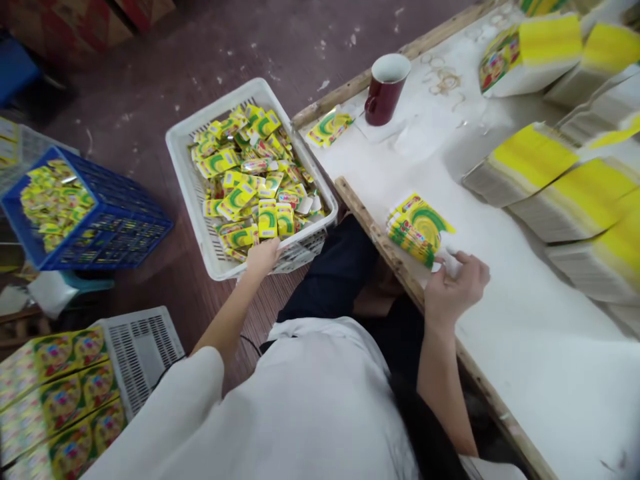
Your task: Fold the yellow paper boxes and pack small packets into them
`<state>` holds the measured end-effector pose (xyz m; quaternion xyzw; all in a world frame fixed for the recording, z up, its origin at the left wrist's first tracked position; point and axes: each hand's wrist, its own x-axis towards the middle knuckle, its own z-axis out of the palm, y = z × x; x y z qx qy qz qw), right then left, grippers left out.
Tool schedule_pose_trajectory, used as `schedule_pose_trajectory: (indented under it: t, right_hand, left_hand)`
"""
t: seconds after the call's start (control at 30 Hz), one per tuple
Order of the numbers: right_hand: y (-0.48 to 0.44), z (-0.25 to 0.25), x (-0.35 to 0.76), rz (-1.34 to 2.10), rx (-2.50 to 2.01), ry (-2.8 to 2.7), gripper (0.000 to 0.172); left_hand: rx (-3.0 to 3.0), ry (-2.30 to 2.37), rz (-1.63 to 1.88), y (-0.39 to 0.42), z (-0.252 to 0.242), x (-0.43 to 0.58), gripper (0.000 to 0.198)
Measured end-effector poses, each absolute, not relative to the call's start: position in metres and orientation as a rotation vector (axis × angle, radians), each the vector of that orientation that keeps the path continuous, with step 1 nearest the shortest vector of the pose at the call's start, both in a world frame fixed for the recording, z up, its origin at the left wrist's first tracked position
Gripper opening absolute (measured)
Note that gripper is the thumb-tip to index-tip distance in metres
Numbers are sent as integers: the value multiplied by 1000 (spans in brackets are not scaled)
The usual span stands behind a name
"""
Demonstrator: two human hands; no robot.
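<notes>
My left hand point(263, 257) is closed over the near rim of a white plastic basket point(183, 180), with its fingertips by the packets inside. The basket is heaped with small yellow-and-green printed packets point(240, 197). On the white tabletop, my right hand point(459, 285) pinches the white end of a yellow-and-green printed carton at a small fanned stack of flat cartons point(417, 227). The fingers hide part of that end. The stack lies near the wooden table edge, just beyond my right fingertips.
A maroon mug point(384, 93) stands near the table's far edge, beside a loose printed carton point(330, 127) and rubber bands point(445, 81). Stacked flat cartons point(535, 153) line the table's right. On the left are a blue crate point(115, 207) of packets and packed boxes point(63, 400).
</notes>
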<state>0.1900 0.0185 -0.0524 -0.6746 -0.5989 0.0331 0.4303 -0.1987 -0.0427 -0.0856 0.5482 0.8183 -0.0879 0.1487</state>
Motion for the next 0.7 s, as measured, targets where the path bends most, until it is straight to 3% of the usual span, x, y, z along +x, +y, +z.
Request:
schedule_pose_trajectory:
  t: [0.57,0.7]
  right_hand:
    - [20,-56,192,117,-1651,-1537,27]
    - [21,-59,192,121,-1651,-1486,24]
  left_hand:
    - [1615,2302,-337,-71,-78,-172,23]
    - [1587,2353,-277,-69,-81,-168,31]
